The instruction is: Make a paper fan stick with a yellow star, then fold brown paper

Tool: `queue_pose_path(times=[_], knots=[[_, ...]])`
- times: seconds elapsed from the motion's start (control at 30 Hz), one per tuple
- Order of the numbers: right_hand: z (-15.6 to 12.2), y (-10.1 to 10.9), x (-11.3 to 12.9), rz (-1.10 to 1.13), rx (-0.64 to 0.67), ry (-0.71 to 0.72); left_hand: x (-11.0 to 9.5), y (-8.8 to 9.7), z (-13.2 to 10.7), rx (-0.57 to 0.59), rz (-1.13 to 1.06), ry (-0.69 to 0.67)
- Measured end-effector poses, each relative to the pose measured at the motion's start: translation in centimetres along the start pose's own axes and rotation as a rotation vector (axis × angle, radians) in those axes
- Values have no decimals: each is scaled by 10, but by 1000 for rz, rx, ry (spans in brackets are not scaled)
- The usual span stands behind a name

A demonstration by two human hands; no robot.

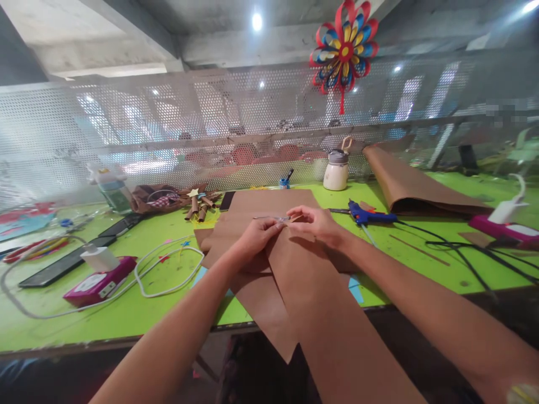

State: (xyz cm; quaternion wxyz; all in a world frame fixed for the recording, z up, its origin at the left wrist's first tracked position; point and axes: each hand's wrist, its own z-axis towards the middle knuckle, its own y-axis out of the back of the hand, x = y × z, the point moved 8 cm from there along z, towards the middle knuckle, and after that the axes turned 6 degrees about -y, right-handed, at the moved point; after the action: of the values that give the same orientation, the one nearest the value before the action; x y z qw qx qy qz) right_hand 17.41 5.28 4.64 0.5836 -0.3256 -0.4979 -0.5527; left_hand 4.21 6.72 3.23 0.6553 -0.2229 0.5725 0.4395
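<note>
A long sheet of brown kraft paper [324, 303] runs from the table down over its front edge toward me. My left hand [259, 235] pinches the far end of this sheet between thumb and fingers. Close beside it, my right hand [315, 224] has its fingers bent around the same end. A thin, shiny pointed thing [269, 217] shows at the fingertips; its kind I cannot make out. More brown paper [273, 199] lies flat beneath both hands, and the fingers hide part of the sheet's end.
Right of my hands lies a blue glue gun [370, 216] with a black cord. Folded brown paper [416, 185] stands behind it. A white bottle [336, 171] is at the back. At left are a purple power strip [101, 280], a looped white cable [168, 294] and paper rolls [202, 207].
</note>
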Motion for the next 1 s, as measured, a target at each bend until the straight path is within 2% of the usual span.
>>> queue_pose_path(times=[0.1,0.17,0.33,0.43,0.8,1.0], knots=[[1,0,-2,-104,-94,3,-2,-10,0,52,-2,-11],[3,1,-7,-70,-110,-38,-4,-13,-1,69,-13,-13],[3,2,-24,160,-69,-220,-2,-11,-1,54,14,-19],[3,-1,-30,209,-19,-280,0,-7,0,38,69,-25],[5,3,-26,79,-24,-185,-1,-7,-1,83,170,-12],[6,5,-29,24,-72,-188,-3,-6,4,111,335,-100]])
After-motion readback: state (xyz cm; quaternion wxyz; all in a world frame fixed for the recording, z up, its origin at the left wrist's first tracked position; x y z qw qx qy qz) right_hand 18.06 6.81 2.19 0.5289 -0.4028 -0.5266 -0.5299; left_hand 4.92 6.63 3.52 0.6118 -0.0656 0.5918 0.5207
